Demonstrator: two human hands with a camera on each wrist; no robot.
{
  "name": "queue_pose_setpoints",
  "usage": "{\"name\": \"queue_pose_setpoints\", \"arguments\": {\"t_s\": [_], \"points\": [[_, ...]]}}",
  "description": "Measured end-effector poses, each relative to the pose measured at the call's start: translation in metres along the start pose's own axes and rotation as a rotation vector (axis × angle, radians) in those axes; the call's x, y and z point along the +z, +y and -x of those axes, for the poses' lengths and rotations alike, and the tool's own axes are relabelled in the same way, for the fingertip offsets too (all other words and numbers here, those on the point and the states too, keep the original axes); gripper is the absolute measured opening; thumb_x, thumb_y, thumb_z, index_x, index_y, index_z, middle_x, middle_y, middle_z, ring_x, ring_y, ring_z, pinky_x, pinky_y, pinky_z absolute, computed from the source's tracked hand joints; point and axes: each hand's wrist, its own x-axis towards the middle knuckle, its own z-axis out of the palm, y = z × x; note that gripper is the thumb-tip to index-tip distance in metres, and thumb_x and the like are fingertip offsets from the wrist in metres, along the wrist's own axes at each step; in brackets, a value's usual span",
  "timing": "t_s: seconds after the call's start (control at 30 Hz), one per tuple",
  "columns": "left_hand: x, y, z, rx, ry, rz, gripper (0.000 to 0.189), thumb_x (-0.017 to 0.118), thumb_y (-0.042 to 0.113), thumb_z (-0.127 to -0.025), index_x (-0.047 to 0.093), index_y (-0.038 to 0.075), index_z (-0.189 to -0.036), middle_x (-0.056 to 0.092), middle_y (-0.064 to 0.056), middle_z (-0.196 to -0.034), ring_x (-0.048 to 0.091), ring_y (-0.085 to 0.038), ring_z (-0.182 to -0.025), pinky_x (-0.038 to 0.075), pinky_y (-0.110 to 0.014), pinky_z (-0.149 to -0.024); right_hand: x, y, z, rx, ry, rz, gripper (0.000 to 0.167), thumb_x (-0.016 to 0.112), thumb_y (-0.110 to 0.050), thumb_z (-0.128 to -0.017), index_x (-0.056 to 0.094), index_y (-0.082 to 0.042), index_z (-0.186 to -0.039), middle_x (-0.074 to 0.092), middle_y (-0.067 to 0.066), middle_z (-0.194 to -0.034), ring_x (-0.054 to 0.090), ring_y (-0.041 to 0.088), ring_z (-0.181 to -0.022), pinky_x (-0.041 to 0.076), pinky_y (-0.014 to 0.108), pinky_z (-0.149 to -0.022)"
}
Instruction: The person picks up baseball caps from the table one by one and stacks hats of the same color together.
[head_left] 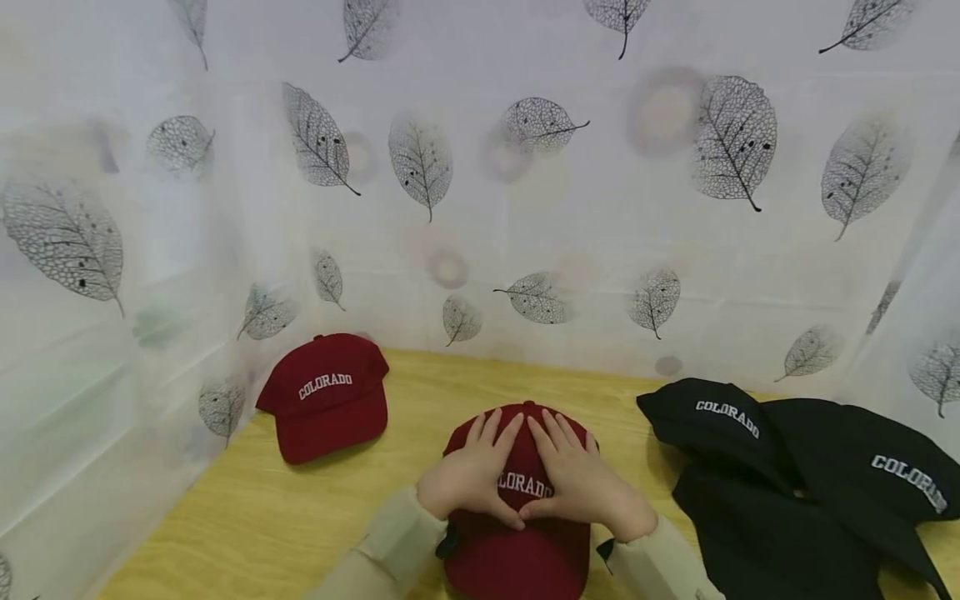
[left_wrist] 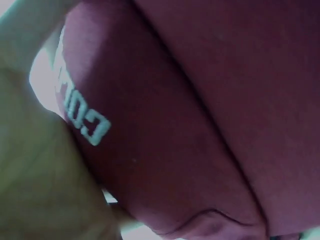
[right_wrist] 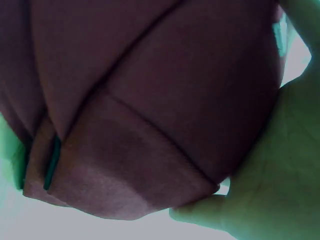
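A dark red baseball cap (head_left: 517, 558) lies at the front middle of the table, its brim toward me. My left hand (head_left: 472, 471) rests on the left of its crown, fingers straight and pointing away. On the right of the crown lies my right hand (head_left: 581, 483), its fingers extended too. The thumbs come close together below the white lettering, which the hands partly cover. In the left wrist view, the cap's side panel (left_wrist: 165, 115) shows beside the left palm (left_wrist: 45, 175). The right wrist view has the crown (right_wrist: 190, 95) next to the right palm (right_wrist: 275, 165).
Another red cap (head_left: 330, 400) with COLORADO lettering sits at the back left of the yellow wood-grain table (head_left: 225, 517). Several black caps (head_left: 787, 525) overlap at the right. White curtains (head_left: 480, 233) printed with leaves hang behind and at the sides.
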Motion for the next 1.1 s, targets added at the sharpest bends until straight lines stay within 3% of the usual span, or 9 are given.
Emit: {"name": "queue_pose_setpoints", "arguments": {"t_s": [0.23, 0.4, 0.5, 0.6, 0.7, 0.77, 0.87, 1.0, 1.1], "points": [[0.003, -0.008, -0.017, -0.027, -0.140, -0.061, 0.117, 0.069, 0.062, -0.058, 0.005, 0.013, -0.143, 0.009, -0.018, -0.144, 0.012, -0.038, -0.128, 0.036, -0.046, -0.090, -0.001, 0.006, -0.008, 0.032, -0.091, 0.016, 0.106, 0.062, -0.063, -0.066, 0.020, 0.001, -0.139, 0.016, 0.023, -0.141, 0.015, 0.040, -0.127, 0.019, 0.067, -0.087], [0.003, -0.012, -0.019, -0.026, -0.179, -0.082, 0.115, 0.067, 0.063, -0.060, 0.007, 0.011, -0.143, 0.008, -0.017, -0.144, 0.012, -0.037, -0.129, 0.034, -0.046, -0.092, 0.000, 0.007, -0.014, 0.023, -0.132, 0.030, 0.106, 0.058, -0.067, -0.066, 0.020, 0.000, -0.139, 0.017, 0.022, -0.141, 0.015, 0.038, -0.128, 0.020, 0.066, -0.087], [0.004, -0.013, -0.014, -0.029, -0.121, -0.070, 0.116, 0.068, 0.064, -0.059, 0.006, 0.012, -0.143, 0.006, -0.018, -0.144, 0.010, -0.037, -0.129, 0.036, -0.045, -0.091, 0.003, 0.007, -0.012, 0.003, -0.080, 0.040, 0.108, 0.056, -0.069, -0.065, 0.019, 0.000, -0.139, 0.015, 0.023, -0.142, 0.013, 0.040, -0.128, 0.018, 0.066, -0.088], [0.006, -0.010, -0.003, -0.042, -0.014, -0.067, 0.117, 0.067, 0.064, -0.059, 0.006, 0.012, -0.143, 0.007, -0.021, -0.143, 0.010, -0.040, -0.128, 0.042, -0.043, -0.084, 0.008, 0.004, -0.005, -0.019, 0.021, 0.050, 0.105, 0.056, -0.067, -0.067, 0.019, -0.001, -0.140, 0.012, 0.024, -0.142, 0.011, 0.040, -0.128, 0.017, 0.064, -0.091], [0.009, -0.007, 0.013, -0.056, 0.072, -0.076, 0.113, 0.064, 0.063, -0.063, 0.006, 0.008, -0.142, 0.009, -0.027, -0.141, 0.012, -0.044, -0.126, 0.046, -0.041, -0.077, 0.012, 0.001, 0.007, -0.027, 0.112, 0.022, 0.100, 0.062, -0.056, -0.071, 0.018, 0.002, -0.139, 0.012, 0.026, -0.141, 0.010, 0.039, -0.129, 0.018, 0.061, -0.093], [0.010, -0.006, 0.024, -0.076, 0.083, -0.043, 0.111, 0.062, 0.062, -0.066, 0.005, 0.005, -0.142, 0.008, -0.030, -0.140, 0.014, -0.045, -0.125, 0.046, -0.042, -0.077, 0.013, -0.002, 0.018, 0.012, 0.132, -0.042, 0.095, 0.066, -0.044, -0.075, 0.017, 0.006, -0.138, 0.011, 0.028, -0.140, 0.010, 0.039, -0.128, 0.020, 0.059, -0.094], [0.010, -0.007, 0.042, -0.107, 0.023, 0.130, 0.107, 0.061, 0.058, -0.071, 0.005, -0.002, -0.140, 0.006, -0.032, -0.139, 0.014, -0.043, -0.126, 0.037, -0.045, -0.089, 0.010, -0.007, 0.039, 0.143, 0.079, -0.280, 0.092, 0.067, -0.033, -0.077, 0.010, 0.009, -0.137, 0.006, 0.030, -0.140, 0.008, 0.041, -0.128, 0.019, 0.057, -0.095], [0.008, -0.008, 0.064, -0.148, -0.079, 0.545, 0.098, 0.058, 0.047, -0.081, 0.002, -0.011, -0.136, 0.004, -0.032, -0.139, 0.008, -0.039, -0.128, 0.020, -0.050, -0.099, 0.007, -0.007, 0.066, 0.391, -0.064, -0.730, 0.090, 0.061, -0.029, -0.083, 0.001, 0.009, -0.137, 0.002, 0.033, -0.139, 0.008, 0.047, -0.125, 0.015, 0.059, -0.095], [0.009, -0.009, 0.075, -0.168, -0.083, 0.819, 0.086, 0.056, 0.035, -0.086, 0.004, -0.013, -0.135, 0.008, -0.030, -0.140, 0.009, -0.038, -0.128, 0.014, -0.052, -0.099, 0.011, -0.003, 0.074, 0.538, -0.142, -0.919, 0.084, 0.056, -0.030, -0.086, 0.003, 0.014, -0.134, 0.008, 0.038, -0.135, 0.014, 0.051, -0.121, 0.019, 0.061, -0.092]]}}
